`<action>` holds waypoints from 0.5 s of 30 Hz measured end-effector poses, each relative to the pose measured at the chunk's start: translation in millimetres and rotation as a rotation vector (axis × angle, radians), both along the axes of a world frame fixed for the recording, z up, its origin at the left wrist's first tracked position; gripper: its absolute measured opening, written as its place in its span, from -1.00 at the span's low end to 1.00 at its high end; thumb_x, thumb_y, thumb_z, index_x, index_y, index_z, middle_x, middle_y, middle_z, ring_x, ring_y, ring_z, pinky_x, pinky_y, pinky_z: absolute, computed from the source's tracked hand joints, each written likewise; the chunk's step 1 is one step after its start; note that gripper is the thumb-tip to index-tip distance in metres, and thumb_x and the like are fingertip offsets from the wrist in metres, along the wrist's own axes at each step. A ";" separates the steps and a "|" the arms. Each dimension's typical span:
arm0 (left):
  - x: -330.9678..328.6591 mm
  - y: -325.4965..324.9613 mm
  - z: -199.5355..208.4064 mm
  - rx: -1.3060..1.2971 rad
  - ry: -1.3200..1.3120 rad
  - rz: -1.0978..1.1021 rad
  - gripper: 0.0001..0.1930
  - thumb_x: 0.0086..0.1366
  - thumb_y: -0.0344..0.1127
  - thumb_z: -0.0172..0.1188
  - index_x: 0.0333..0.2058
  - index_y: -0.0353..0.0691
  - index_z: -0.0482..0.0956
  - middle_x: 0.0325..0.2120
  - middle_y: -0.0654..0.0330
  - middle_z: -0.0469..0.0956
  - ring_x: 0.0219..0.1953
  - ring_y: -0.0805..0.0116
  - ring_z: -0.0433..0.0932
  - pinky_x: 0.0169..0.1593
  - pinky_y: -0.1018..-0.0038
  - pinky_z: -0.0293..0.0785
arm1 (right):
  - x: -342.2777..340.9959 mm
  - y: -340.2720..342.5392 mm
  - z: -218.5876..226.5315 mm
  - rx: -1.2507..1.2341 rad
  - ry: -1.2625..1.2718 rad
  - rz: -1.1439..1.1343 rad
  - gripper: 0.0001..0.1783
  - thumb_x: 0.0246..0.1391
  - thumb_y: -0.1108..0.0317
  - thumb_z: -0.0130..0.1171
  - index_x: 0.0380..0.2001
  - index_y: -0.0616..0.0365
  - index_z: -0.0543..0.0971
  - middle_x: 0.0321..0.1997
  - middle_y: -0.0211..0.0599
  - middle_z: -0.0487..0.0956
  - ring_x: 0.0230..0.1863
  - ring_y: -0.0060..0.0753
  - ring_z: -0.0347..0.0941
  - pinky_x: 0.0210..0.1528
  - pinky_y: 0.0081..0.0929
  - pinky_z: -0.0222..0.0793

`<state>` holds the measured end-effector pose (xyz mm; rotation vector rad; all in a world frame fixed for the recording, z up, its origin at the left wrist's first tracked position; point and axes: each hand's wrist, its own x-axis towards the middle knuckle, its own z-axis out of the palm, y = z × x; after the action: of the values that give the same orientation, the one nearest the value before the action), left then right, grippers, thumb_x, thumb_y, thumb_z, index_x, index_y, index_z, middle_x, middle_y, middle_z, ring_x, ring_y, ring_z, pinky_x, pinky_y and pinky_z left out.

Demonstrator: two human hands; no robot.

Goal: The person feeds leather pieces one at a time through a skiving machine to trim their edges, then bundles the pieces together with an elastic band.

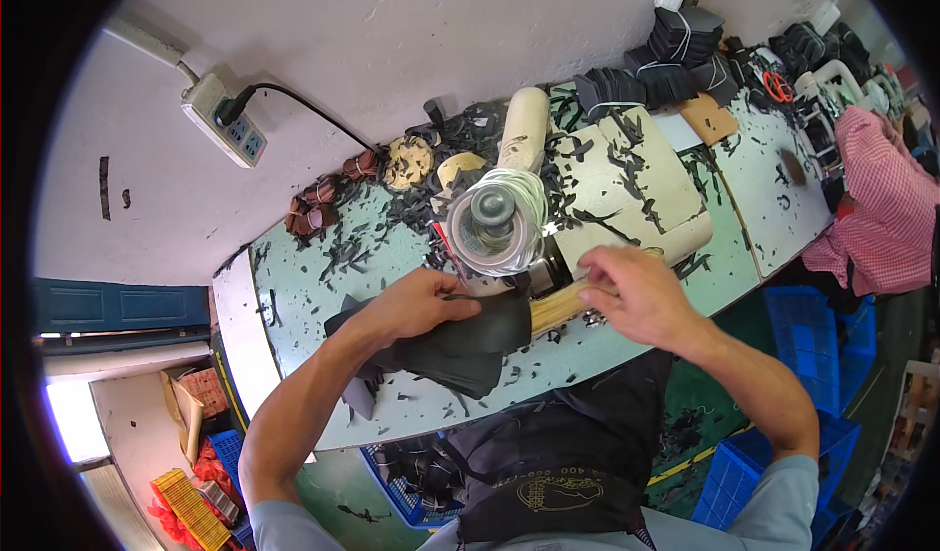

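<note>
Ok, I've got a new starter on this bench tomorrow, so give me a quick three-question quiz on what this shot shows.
1. True or false: the left hand rests on a stack of dark cut pieces.
2. What does the right hand hold against the machine? A) a red pair of scissors B) a pale wooden stick C) a power cable
3. Fill in: the green bench top is littered with dark ____.

Key: 1 true; 2 B; 3 scraps (offcuts).
</note>
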<state>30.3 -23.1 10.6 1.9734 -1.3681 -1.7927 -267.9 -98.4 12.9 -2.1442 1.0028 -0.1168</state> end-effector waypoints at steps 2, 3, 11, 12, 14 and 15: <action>-0.1 -6.0 -2.6 0.016 -0.034 0.004 -0.69 0.27 -0.13 0.30 -0.21 -0.31 0.68 -0.42 0.22 0.66 -0.34 0.52 0.58 -0.19 0.50 0.48 | 2.1 -9.9 6.2 -0.172 0.048 0.098 -0.41 0.01 0.30 0.37 0.11 0.17 0.43 0.12 -0.07 0.43 0.17 0.01 0.34 0.14 -0.14 0.38; 1.2 -5.7 -12.2 0.001 0.002 -0.010 -0.70 0.28 -0.15 0.30 -0.21 -0.30 0.68 -0.40 0.23 0.66 -0.32 0.52 0.57 -0.18 0.52 0.47 | 7.3 -11.9 3.5 -0.173 0.042 0.097 -0.41 0.01 0.30 0.37 0.11 0.17 0.43 0.12 -0.07 0.43 0.17 0.01 0.34 0.14 -0.14 0.38; 0.1 10.8 -11.4 -0.047 0.296 0.046 -0.74 0.29 -0.21 0.29 -0.17 -0.28 0.66 -0.32 0.24 0.65 -0.27 0.50 0.54 -0.15 0.51 0.44 | 13.5 -24.2 -1.8 -0.352 0.096 0.280 -0.43 -0.14 0.42 0.39 0.04 0.19 0.52 -0.01 -0.12 0.50 0.07 -0.05 0.38 0.11 -0.17 0.38; 1.5 10.4 -15.5 -0.012 0.211 0.025 -0.73 0.28 -0.20 0.30 -0.17 -0.27 0.66 -0.32 0.22 0.66 -0.27 0.48 0.55 -0.14 0.50 0.45 | 12.5 -26.9 1.3 -0.351 0.092 0.285 -0.43 -0.14 0.42 0.39 0.04 0.19 0.52 -0.01 -0.12 0.50 0.07 -0.05 0.38 0.11 -0.17 0.38; 1.5 7.2 -15.0 0.025 0.127 0.001 -0.72 0.28 -0.19 0.30 -0.16 -0.27 0.66 -0.32 0.20 0.66 -0.26 0.46 0.55 -0.13 0.49 0.45 | 10.0 -33.3 8.3 -0.130 0.229 0.331 -0.56 -0.13 0.47 0.38 -0.08 0.12 0.58 -0.01 -0.19 0.50 0.11 -0.03 0.36 0.15 -0.17 0.33; 0.8 6.4 -11.5 0.058 0.056 -0.004 -0.72 0.27 -0.19 0.31 -0.16 -0.26 0.66 -0.33 0.20 0.66 -0.26 0.45 0.56 -0.11 0.47 0.46 | 8.3 -35.8 12.5 -0.130 0.227 0.333 -0.56 -0.13 0.47 0.38 -0.08 0.12 0.58 -0.01 -0.19 0.50 0.11 -0.03 0.36 0.15 -0.17 0.33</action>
<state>31.1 -16.7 -1.0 1.9342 -1.3190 -1.8956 -259.6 -134.2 25.4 -2.4528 0.7631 0.2326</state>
